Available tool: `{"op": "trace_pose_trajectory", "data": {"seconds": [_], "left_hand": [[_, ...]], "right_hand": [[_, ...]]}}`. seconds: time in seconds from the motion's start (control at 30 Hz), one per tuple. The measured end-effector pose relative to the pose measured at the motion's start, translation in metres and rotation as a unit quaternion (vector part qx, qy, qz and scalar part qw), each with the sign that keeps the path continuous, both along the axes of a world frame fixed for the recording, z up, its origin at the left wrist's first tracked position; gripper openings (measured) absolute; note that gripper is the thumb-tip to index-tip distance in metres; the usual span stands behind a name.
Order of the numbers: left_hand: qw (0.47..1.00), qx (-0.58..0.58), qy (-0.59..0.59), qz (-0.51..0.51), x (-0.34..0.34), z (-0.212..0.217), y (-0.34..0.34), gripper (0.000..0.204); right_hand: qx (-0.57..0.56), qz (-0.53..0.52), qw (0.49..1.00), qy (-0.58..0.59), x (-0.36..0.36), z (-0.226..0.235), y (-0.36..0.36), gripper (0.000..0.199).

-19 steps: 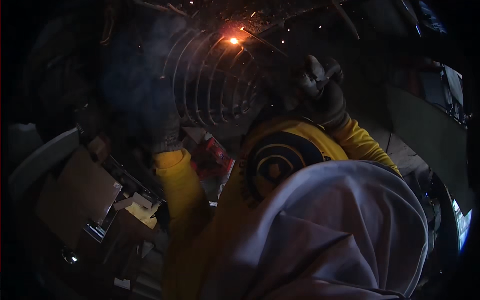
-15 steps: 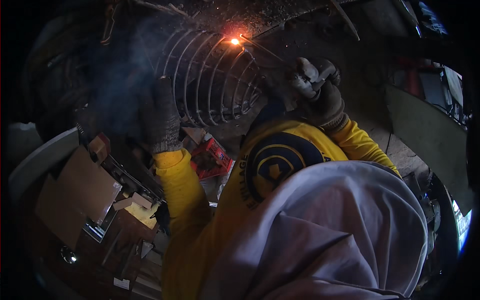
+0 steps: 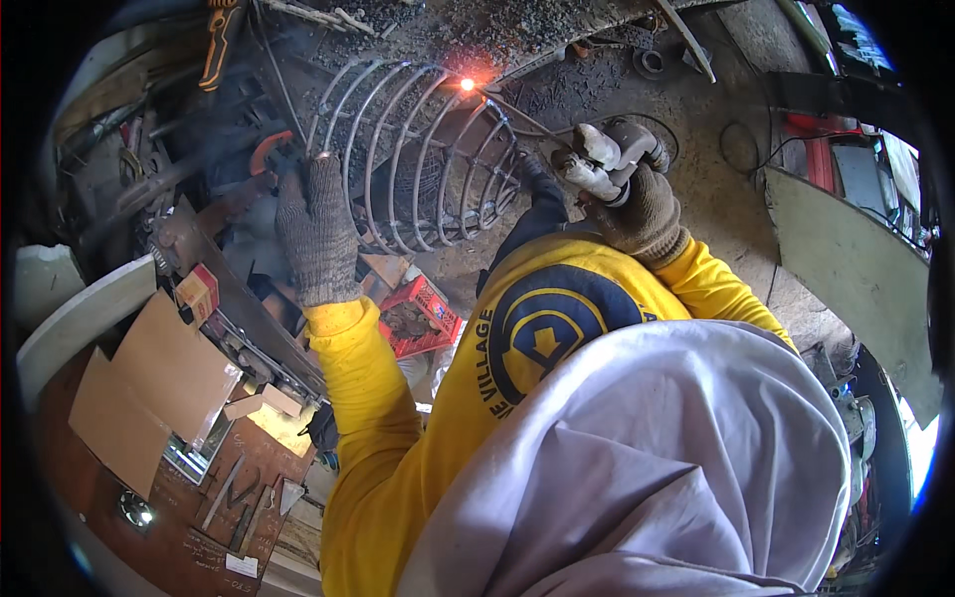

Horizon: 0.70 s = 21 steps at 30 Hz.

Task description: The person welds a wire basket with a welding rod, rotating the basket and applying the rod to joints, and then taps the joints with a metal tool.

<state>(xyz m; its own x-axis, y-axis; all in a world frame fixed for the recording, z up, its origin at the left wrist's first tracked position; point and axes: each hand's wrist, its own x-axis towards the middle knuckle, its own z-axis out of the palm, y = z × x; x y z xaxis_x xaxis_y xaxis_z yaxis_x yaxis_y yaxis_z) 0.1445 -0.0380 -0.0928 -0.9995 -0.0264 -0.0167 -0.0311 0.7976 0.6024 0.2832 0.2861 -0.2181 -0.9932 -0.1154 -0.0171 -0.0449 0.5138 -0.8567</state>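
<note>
Near me, pale grey cloth hood (image 3: 637,468) and yellow sleeves. My left hand (image 3: 316,227), in a knit grey glove, is clamped on a rib of the round steel-rod cage (image 3: 418,159) lying on the gritty bench (image 3: 696,189); I judge it stiff, heavy, hot near the glowing weld spot (image 3: 466,85), so hold cool ribs. My right hand (image 3: 637,199) is wrapped around the grey electrode holder (image 3: 607,159).

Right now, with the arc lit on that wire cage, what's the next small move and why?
Probably hold the rod tip on the glowing spot a moment longer, without shifting the cage. The left hand braces a ring of the wire cage, the right hand grips the rod holder, and the glow sits right where a ring crosses a bar, so the joint looks mid-weld.
</note>
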Motion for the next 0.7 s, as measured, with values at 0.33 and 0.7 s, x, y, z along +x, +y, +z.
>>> {"op": "trace_pose_trajectory", "data": {"seconds": [0.33, 0.7], "left_hand": [[0.893, -0.403, 0.115, -0.164, 0.012, -0.005, -0.028, 0.042], [1.000, -0.008, 0.008, -0.014, 0.000, 0.003, 0.006, 0.050]], "right_hand": [[0.028, -0.006, 0.990, 0.138, -0.023, 0.017, -0.009, 0.051], [0.056, -0.037, 0.984, 0.167, -0.018, 0.002, -0.004, 0.059]]}}
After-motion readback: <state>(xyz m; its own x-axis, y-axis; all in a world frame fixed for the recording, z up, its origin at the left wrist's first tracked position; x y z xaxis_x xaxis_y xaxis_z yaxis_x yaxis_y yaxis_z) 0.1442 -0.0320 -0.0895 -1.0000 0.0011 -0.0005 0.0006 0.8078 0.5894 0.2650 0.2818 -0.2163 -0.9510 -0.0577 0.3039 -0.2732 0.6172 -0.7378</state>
